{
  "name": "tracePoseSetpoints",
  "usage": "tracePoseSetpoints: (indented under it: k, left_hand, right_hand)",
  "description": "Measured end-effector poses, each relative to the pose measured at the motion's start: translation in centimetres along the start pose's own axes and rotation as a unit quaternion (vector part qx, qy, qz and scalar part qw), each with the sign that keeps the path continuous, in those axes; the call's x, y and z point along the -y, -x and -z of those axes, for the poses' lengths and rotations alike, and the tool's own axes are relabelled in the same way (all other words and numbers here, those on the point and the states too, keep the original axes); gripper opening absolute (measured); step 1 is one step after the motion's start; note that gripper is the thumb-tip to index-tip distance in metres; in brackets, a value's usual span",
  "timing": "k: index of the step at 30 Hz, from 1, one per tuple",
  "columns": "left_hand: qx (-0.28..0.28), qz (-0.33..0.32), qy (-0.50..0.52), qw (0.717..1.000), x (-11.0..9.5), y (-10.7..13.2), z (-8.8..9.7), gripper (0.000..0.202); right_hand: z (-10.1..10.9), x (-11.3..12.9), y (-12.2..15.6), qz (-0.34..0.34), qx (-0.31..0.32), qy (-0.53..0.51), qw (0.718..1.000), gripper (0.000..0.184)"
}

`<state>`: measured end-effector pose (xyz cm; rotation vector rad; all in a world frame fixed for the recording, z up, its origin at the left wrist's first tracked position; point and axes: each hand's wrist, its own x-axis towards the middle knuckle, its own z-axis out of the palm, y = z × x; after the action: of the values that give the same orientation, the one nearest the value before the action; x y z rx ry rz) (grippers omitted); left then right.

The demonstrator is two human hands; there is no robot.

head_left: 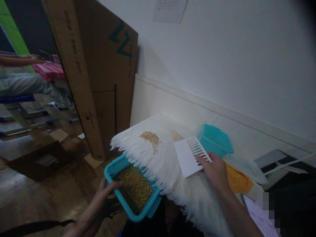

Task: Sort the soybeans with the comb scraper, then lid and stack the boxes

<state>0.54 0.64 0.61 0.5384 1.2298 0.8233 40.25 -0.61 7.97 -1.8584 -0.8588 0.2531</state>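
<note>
My left hand (pixel 107 194) grips the near left rim of a turquoise plastic basket (pixel 135 218), thumb over the edge. Inside it lies a heap of yellowish-green beans (pixel 134 187). The basket is just below the fringed edge of a white cloth (pixel 170 164), which partly covers its far rim. A small scatter of pale beans (pixel 150 136) rests on top of the cloth. Between the thumb and fingers of my right hand (pixel 214 168) is a white flat card with a row of slots (pixel 186 158), held above the cloth to the right of those beans.
A second turquoise basket (pixel 216 141) stands by the wall, beside an orange cloth (pixel 238 179) and a clear plastic bag (pixel 251 168). A phone-like screen (pixel 259 214) is at lower right. Left stands a tall cardboard box (pixel 98 75); beyond it another person's arm (pixel 19 61) shows.
</note>
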Motion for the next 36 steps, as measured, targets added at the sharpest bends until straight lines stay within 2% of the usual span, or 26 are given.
tracePoseSetpoints:
  k: [4, 9, 12, 15, 19, 26, 29, 33, 36]
  left_hand:
    - [0.003, 0.009, 0.002, 1.000, -0.1, 0.0, 0.0, 0.098]
    - [0.005, 0.005, 0.014, 1.000, -0.2, 0.2, -0.2, 0.096]
    - [0.003, 0.002, 0.010, 1.000, -0.1, 0.3, -0.3, 0.096]
    - [-0.001, 0.001, 0.004, 1.000, 0.0, 0.2, -0.3, 0.099]
    - [0.003, -0.001, -0.003, 1.000, 0.1, 0.0, -0.1, 0.094]
    - [0.006, 0.001, 0.000, 1.000, 0.0, 0.0, 0.2, 0.095]
    - [0.007, -0.002, 0.004, 1.000, 0.1, -0.1, 0.2, 0.094]
    - [-0.002, 0.002, -0.001, 1.000, 0.2, -0.3, 0.2, 0.096]
    - [-0.004, 0.005, 0.009, 1.000, 0.2, -0.3, 0.0, 0.099]
  right_hand:
    - [-2.0, 2.4, 1.0, -0.003, 0.040, -0.052, 0.998, 0.043]
    - [-6.2, 5.1, 4.9, 0.045, 0.117, -0.121, 0.985, 0.039]
    - [-7.7, 5.4, 6.3, 0.081, 0.157, -0.115, 0.977, 0.033]
    - [-8.4, 5.0, 6.0, 0.078, 0.171, -0.089, 0.978, 0.031]
    - [-7.8, 4.3, 4.1, 0.052, 0.158, -0.063, 0.984, 0.033]
    - [-4.5, 3.0, 1.5, 0.027, 0.122, -0.034, 0.992, 0.038]
    - [-3.1, 3.2, 0.9, 0.006, 0.137, -0.054, 0.989, 0.036]
    - [-2.2, 4.7, 1.5, 0.003, 0.152, -0.085, 0.985, 0.038]
    - [-3.1, 5.5, 3.4, 0.036, 0.191, -0.079, 0.978, 0.040]
